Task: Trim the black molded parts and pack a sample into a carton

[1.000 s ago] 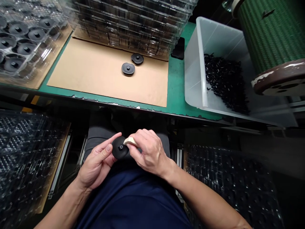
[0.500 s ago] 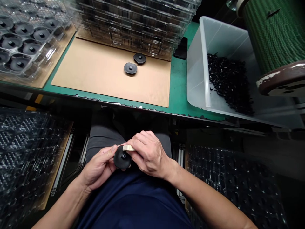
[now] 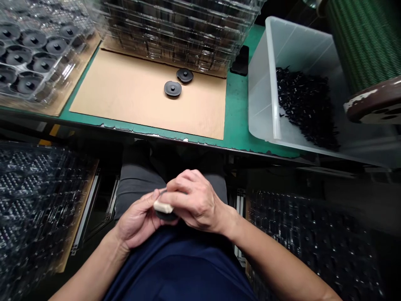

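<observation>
Over my lap, my left hand (image 3: 138, 219) grips a round black disc part (image 3: 166, 215), mostly hidden behind my fingers. My right hand (image 3: 191, 200) pinches a small cream-coloured block (image 3: 163, 206) and presses it against the disc's face. Both hands touch each other below the bench edge. Two more black disc parts, one (image 3: 173, 88) nearer and one (image 3: 184, 75) behind it, lie on the cardboard sheet (image 3: 131, 96) on the bench.
Stacked clear blister trays (image 3: 175, 33) stand at the back; a tray (image 3: 28, 62) with several black discs sits far left. A translucent bin (image 3: 269, 83) of small black pieces is right, beside a green spool (image 3: 366, 42). Dark trays (image 3: 31, 200) flank my legs.
My right hand has slid the cream block leftward across the disc, covering its centre. My left fingers closed tighter around the disc. The view tilted slightly.
</observation>
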The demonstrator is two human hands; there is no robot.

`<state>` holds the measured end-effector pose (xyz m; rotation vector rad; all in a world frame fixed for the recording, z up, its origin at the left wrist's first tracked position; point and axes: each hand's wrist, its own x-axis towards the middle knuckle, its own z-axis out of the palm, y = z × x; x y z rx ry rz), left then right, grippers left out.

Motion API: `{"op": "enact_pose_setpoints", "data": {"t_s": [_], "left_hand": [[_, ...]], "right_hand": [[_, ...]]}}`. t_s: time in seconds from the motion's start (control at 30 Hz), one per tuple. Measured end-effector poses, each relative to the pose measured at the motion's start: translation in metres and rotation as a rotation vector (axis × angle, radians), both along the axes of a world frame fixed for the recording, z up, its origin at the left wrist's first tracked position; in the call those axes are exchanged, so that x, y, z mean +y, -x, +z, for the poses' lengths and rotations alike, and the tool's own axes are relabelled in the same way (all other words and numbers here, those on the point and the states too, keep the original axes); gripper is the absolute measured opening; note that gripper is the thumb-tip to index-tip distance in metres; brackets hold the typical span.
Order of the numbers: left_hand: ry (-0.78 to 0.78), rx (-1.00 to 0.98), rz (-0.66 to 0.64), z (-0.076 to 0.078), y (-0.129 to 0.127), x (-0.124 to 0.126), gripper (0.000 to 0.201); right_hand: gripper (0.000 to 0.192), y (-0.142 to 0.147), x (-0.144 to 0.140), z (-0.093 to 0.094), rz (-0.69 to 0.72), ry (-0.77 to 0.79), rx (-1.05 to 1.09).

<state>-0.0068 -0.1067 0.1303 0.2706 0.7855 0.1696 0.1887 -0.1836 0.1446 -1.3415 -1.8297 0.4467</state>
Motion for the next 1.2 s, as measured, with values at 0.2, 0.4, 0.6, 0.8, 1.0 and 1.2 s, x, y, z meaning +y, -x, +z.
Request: {"op": "enact_pose_setpoints", "data": {"t_s": [0.2, 0.4, 0.6, 0.8, 1.0, 1.2], "left_hand": [[-0.400, 0.133, 0.305, 0.002, -0.012, 0.005, 0.060], [-0.583, 0.205, 0.354, 0.016, -0.011, 0.006, 0.059], [-0.518, 0.184, 0.271, 0.018, -0.002, 0.011, 0.055], [-0.325, 0.122, 0.093, 0.010, 0.010, 0.011, 0.046], [-0.194, 0.008, -0.025, 0.002, 0.015, 0.011, 0.026], [-0.143, -0.027, -0.005, 0.006, 0.007, 0.007, 0.032]], "right_hand": [[0.025, 0.021, 0.000, 0.003, -0.395, 0.522, 0.409], [0.021, 0.034, 0.005, 0.014, -0.389, 0.392, 0.492], [0.020, 0.021, 0.005, 0.000, -0.435, 0.259, 0.088], [0.020, 0.016, 0.004, 0.006, -0.298, 0.200, -0.039], [0.019, 0.016, 0.002, 0.008, -0.148, 0.167, -0.004], [0.016, 0.005, 0.004, 0.004, -0.096, 0.066, 0.214]]}}
